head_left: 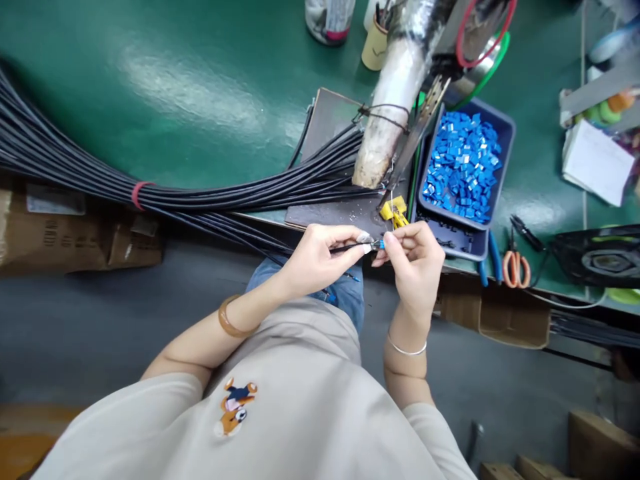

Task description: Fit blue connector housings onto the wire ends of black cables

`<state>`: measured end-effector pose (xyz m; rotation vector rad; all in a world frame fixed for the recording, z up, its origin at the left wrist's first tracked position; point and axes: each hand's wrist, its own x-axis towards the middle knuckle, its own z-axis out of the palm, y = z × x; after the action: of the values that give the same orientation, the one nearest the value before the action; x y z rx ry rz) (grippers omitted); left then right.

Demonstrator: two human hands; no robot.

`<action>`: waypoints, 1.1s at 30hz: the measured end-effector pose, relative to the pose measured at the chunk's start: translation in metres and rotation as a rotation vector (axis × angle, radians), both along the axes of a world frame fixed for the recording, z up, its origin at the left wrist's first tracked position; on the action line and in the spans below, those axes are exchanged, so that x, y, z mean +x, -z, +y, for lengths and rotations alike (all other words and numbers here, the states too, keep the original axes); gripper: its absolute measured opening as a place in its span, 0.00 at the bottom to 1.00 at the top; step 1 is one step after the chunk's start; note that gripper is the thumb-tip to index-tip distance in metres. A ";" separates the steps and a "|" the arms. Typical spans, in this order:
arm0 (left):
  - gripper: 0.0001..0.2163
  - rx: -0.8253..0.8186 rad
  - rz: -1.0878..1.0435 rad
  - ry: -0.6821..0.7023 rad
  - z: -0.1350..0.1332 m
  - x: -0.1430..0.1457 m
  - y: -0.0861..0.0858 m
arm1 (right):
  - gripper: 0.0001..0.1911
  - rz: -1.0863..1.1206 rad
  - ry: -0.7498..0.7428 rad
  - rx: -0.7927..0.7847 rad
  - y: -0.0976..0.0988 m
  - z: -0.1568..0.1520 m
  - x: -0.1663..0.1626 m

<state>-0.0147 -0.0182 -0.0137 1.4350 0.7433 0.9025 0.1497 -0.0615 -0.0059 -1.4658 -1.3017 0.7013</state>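
Observation:
My left hand (pixel 326 257) pinches the end of a black cable (pixel 341 249) between thumb and forefinger. At its tip sits a small blue connector (pixel 381 245), which my right hand (pixel 414 263) grips with thumb and fingertips. Both hands meet just off the bench edge, above my lap. Just beyond them stands a yellow tool or holder (pixel 395 211), partly covered by a wrapped tube. A thick bundle of black cables (pixel 210 198), tied with a red band (pixel 141 195), runs in from the left. A bin of blue connectors (pixel 463 167) stands to the right.
A plastic-wrapped tube (pixel 383 127) hangs low over the dark board (pixel 325 212). Orange-handled scissors (pixel 516 265), blue-handled pliers (pixel 494 257) and a black fan-like device (pixel 603 259) lie along the right edge. Behind are a solder-like spool (pixel 480 70) and a yellow cup (pixel 374 50).

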 end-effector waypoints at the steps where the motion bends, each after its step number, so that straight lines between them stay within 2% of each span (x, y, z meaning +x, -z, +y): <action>1: 0.08 0.010 0.036 0.009 0.000 0.000 0.000 | 0.06 -0.023 0.033 0.015 0.000 -0.002 0.001; 3: 0.10 0.022 0.108 0.032 0.001 -0.001 0.000 | 0.03 -0.138 0.115 0.111 -0.002 -0.007 0.002; 5: 0.11 0.042 0.148 0.042 0.003 -0.002 0.000 | 0.07 -0.282 0.138 0.201 -0.004 -0.010 0.003; 9: 0.12 0.086 0.149 0.035 0.006 -0.001 -0.001 | 0.11 -0.450 -0.004 0.153 -0.002 -0.010 0.004; 11: 0.12 0.083 0.147 0.036 0.006 0.000 -0.001 | 0.11 -0.453 -0.039 0.129 0.000 -0.009 0.005; 19: 0.11 0.001 0.160 0.049 0.008 0.000 0.000 | 0.14 -0.484 -0.077 0.212 0.002 -0.013 0.007; 22: 0.11 -0.016 0.151 0.048 0.008 0.000 0.000 | 0.15 -0.413 -0.009 0.145 0.002 -0.011 0.007; 27: 0.10 0.018 0.139 0.057 0.007 0.001 0.000 | 0.10 -0.306 0.007 -0.018 -0.001 -0.006 0.005; 33: 0.08 0.052 0.136 0.069 0.008 0.000 0.002 | 0.06 -0.238 -0.018 -0.057 -0.004 -0.002 0.007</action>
<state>-0.0143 -0.0107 -0.0160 1.5704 0.7706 0.7822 0.1568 -0.0638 -0.0020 -1.6229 -1.4868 0.5928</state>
